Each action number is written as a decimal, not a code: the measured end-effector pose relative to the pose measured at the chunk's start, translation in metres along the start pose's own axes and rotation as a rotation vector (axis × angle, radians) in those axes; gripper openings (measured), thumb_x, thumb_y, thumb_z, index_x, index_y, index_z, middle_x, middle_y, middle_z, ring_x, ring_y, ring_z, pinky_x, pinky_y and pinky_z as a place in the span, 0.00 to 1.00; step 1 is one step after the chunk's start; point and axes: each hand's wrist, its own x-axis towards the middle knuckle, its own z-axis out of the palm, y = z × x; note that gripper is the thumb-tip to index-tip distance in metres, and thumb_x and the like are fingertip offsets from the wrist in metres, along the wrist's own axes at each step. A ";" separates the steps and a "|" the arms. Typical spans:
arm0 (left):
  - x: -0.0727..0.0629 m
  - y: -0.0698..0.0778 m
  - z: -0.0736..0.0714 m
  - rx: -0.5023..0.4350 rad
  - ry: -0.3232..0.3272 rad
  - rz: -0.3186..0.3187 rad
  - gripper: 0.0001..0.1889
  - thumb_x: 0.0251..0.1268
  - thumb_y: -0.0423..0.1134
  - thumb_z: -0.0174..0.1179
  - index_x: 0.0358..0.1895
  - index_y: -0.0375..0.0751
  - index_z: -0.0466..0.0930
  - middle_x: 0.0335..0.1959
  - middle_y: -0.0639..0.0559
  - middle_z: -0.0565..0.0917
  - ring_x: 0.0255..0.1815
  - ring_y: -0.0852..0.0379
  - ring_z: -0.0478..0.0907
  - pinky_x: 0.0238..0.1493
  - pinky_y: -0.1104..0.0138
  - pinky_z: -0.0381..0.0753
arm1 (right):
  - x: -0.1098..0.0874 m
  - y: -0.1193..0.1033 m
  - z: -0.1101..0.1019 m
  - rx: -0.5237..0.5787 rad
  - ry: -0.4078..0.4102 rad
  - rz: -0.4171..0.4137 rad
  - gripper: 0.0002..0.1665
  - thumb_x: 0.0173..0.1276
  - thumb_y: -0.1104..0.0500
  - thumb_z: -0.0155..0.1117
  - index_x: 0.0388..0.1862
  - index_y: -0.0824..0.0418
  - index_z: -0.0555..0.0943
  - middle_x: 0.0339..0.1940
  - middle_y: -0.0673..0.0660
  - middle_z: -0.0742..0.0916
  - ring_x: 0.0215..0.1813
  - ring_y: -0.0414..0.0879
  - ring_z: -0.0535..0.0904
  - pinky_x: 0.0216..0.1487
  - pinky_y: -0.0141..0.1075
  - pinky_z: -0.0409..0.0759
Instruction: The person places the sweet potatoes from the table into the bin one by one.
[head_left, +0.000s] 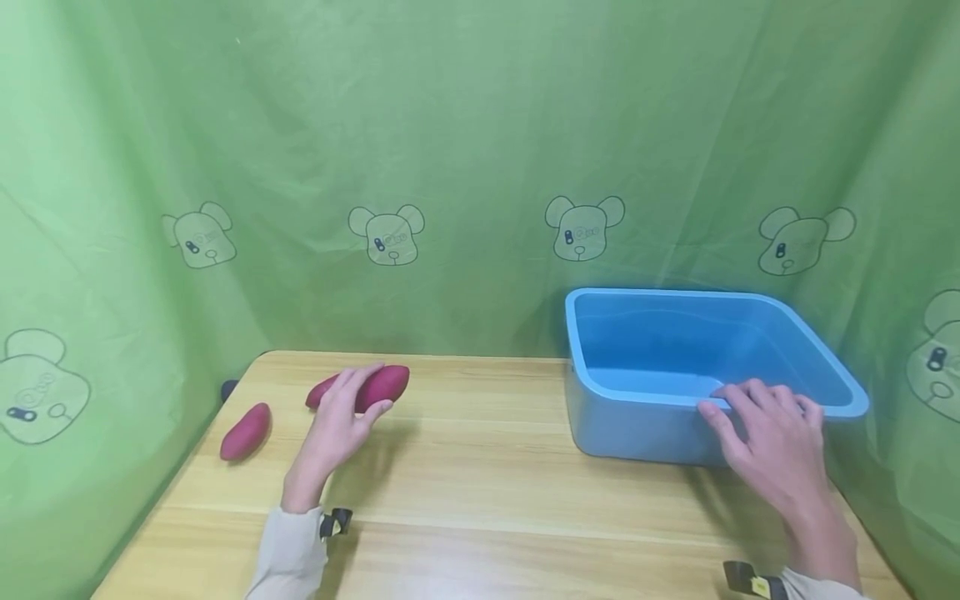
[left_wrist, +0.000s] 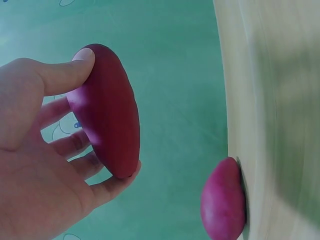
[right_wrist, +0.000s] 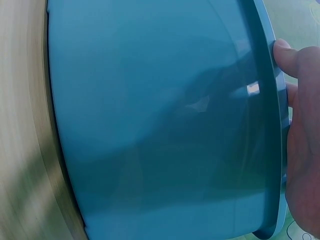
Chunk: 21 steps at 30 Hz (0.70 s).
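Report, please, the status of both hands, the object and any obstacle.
Left hand grips sweet potato, off table. Right hand holds near rim of blue bin. Another sweet potato lies on table. Between hands, no obstacle seen.

Held sweet potato: in this person's left hand
Table: loose sweet potato, left of that hand
Tub: just beyond the right hand
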 end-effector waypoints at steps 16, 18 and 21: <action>0.003 0.009 -0.005 0.000 0.046 0.040 0.29 0.65 0.38 0.72 0.69 0.41 0.76 0.55 0.40 0.81 0.51 0.42 0.81 0.51 0.48 0.81 | -0.001 -0.002 0.000 0.005 0.003 -0.004 0.20 0.76 0.46 0.60 0.50 0.60 0.83 0.49 0.65 0.83 0.54 0.67 0.71 0.58 0.70 0.56; 0.004 0.011 -0.005 0.000 0.045 0.044 0.29 0.65 0.39 0.72 0.69 0.41 0.76 0.56 0.41 0.81 0.52 0.42 0.81 0.51 0.48 0.81 | -0.001 -0.001 0.000 0.003 0.004 -0.004 0.20 0.76 0.46 0.60 0.50 0.60 0.83 0.49 0.65 0.83 0.54 0.67 0.71 0.58 0.70 0.56; 0.006 0.014 -0.005 -0.007 0.044 0.049 0.30 0.64 0.39 0.73 0.69 0.41 0.76 0.58 0.41 0.80 0.54 0.41 0.81 0.53 0.47 0.82 | 0.000 -0.001 -0.001 0.001 0.001 0.000 0.20 0.76 0.45 0.59 0.50 0.60 0.83 0.49 0.65 0.83 0.54 0.67 0.71 0.58 0.70 0.56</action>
